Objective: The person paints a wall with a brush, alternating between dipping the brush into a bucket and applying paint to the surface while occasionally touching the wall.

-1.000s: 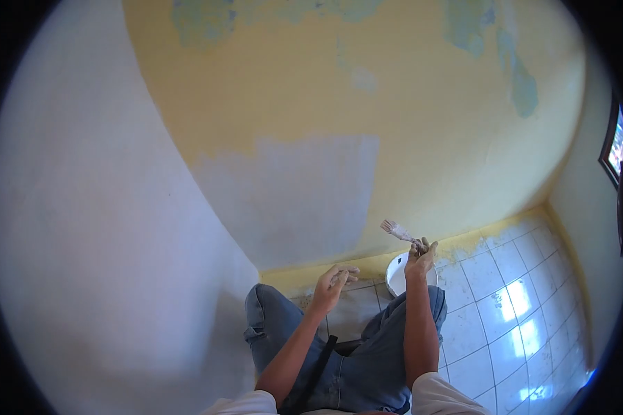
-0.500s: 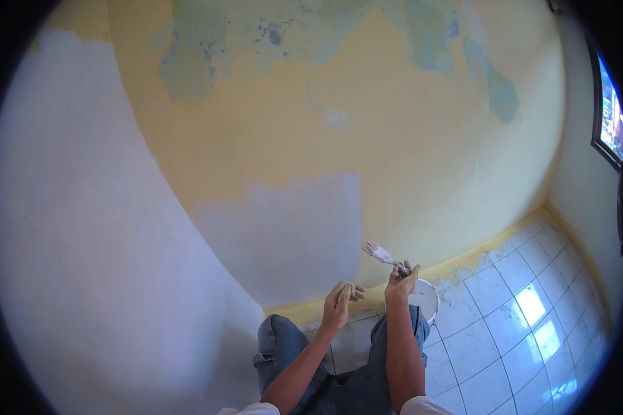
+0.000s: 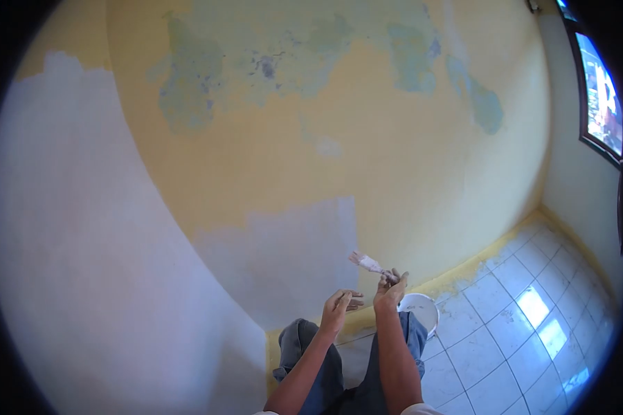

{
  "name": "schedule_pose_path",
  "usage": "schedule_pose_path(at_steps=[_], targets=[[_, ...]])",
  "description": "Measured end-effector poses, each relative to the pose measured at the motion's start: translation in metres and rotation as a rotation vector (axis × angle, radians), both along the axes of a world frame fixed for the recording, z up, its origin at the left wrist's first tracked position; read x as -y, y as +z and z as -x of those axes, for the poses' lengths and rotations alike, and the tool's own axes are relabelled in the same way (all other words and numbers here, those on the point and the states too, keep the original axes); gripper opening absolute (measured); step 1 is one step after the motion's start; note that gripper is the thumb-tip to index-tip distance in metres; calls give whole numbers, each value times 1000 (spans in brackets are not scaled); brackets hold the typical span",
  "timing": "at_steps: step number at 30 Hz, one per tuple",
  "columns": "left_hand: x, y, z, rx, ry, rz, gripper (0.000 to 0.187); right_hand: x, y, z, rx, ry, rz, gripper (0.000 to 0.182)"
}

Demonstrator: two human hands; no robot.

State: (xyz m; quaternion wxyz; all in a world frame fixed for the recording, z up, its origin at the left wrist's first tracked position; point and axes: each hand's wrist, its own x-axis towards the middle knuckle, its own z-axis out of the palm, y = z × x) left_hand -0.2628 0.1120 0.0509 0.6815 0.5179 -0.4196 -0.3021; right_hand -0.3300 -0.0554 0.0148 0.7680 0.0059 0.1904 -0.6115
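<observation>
A paintbrush [image 3: 369, 263] coated in whitish paint is in my right hand [image 3: 389, 289]; its bristles point up and to the left, in front of the wall. My fingers wrap round its handle. To the left, my left hand [image 3: 340, 306] is raised with loosely bent, parted fingers and nothing visible in it. A white bucket [image 3: 430, 312] stands on the floor just beyond my right knee, partly hidden by my right arm and leg. Behind both hands is a freshly coated pale patch [image 3: 291, 252] on the yellow wall [image 3: 436, 180].
The left wall [image 3: 97, 228] is mostly pale, with yellow at its top. Greenish, flaking areas [image 3: 190, 83] mark the upper yellow wall. White floor tiles [image 3: 491, 332] spread to the right, smeared along the wall's foot. A dark-framed window [image 3: 599, 97] is at the far right.
The view has tilted up slightly, so the walls sit lower in the picture. My right hand and the paintbrush have moved a little left, closer to the pale patch and my left hand.
</observation>
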Motion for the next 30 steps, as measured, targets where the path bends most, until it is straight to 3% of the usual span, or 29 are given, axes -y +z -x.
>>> schedule_pose_path(at_steps=[7,11,20,30], targets=[[35,-65,-57,-134,-4,76,31,18,-40,-31,-81,-154,-16,59],[56,-106,-87,-346,35,17,32,40,-56,-37,-92,-158,-21,60],[80,-66,-49,-532,105,-15,34,49,-36,-24,-82,-22,-112,59],[79,-86,-58,-549,82,-25,32,48,-46,-26,-122,-59,-75,60]])
